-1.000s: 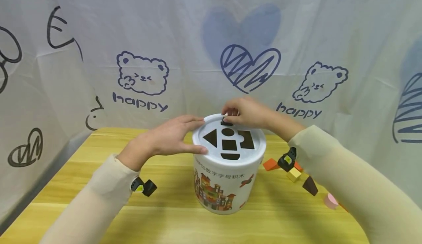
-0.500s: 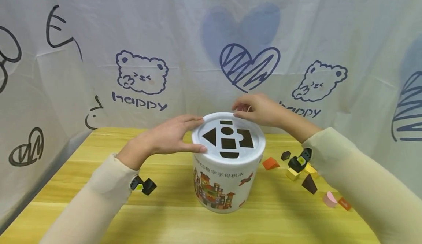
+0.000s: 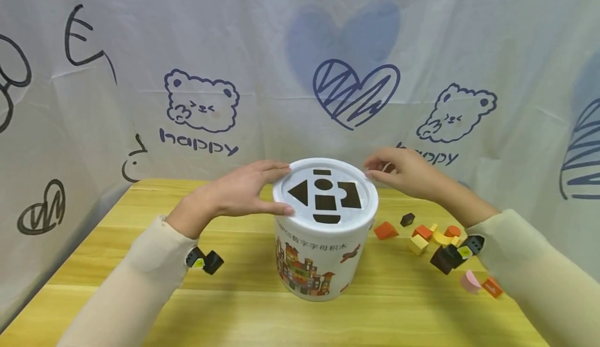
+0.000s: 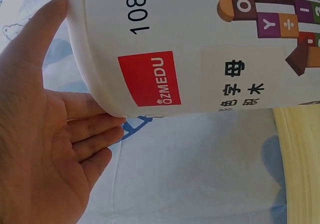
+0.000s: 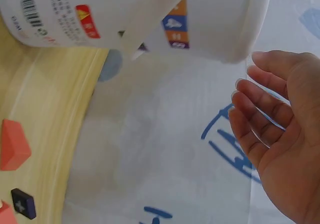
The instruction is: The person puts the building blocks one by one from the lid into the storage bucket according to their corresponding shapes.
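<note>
A white toy-block bucket (image 3: 319, 266) with printed buildings stands upright on the table. Its lid (image 3: 347, 174) has several cut-out shapes, among them a triangle, a circle and a square. My left hand (image 3: 239, 190) rests against the bucket's left rim, thumb at the front and fingers at the back. In the left wrist view, the fingertips (image 4: 116, 121) touch the rim's edge. At the right rim is my right hand (image 3: 405, 172), fingers loosely bent and holding nothing. The right wrist view shows its palm and fingers (image 5: 250, 91) close beside the bucket's top edge.
Right of the bucket, several blocks lie on the wooden table (image 3: 225, 310): an orange wedge (image 3: 386, 230), a dark block (image 3: 407, 219), a yellow block (image 3: 418, 245), a pink half-round (image 3: 470, 282) and an orange block (image 3: 492, 287). A printed cloth (image 3: 276, 50) hangs behind.
My right hand has moved from over the lid's far slot rightward to the right rim. The dark piece at that slot no longer shows. My left hand stays on the rim.
</note>
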`<control>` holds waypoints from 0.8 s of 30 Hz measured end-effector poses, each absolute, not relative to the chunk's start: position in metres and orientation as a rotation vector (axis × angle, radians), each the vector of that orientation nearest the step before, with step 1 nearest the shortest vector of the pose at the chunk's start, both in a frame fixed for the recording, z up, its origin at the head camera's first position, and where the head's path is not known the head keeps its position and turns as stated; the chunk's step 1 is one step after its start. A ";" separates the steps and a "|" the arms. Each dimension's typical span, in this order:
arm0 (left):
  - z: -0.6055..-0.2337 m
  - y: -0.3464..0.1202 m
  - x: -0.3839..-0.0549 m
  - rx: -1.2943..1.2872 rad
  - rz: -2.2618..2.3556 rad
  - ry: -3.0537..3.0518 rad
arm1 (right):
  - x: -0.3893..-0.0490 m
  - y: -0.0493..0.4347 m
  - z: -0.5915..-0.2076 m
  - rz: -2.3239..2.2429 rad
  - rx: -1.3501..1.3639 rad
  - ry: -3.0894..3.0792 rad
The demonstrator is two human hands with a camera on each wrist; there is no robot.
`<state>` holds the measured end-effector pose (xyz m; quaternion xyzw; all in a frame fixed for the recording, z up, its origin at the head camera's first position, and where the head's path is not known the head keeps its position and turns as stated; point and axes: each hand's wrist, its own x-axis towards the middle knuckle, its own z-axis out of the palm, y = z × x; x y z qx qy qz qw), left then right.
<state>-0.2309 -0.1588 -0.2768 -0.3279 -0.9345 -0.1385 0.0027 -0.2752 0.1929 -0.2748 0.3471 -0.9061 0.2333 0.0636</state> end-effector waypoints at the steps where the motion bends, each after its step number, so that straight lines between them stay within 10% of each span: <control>1: -0.277 -0.159 -0.231 -1.027 -0.439 -2.931 | -0.274 0.197 -0.276 0.706 1.043 -2.732; 24: -0.277 -0.159 -0.227 -1.002 -0.458 -2.947 | -0.266 0.269 -0.339 0.685 0.853 -2.866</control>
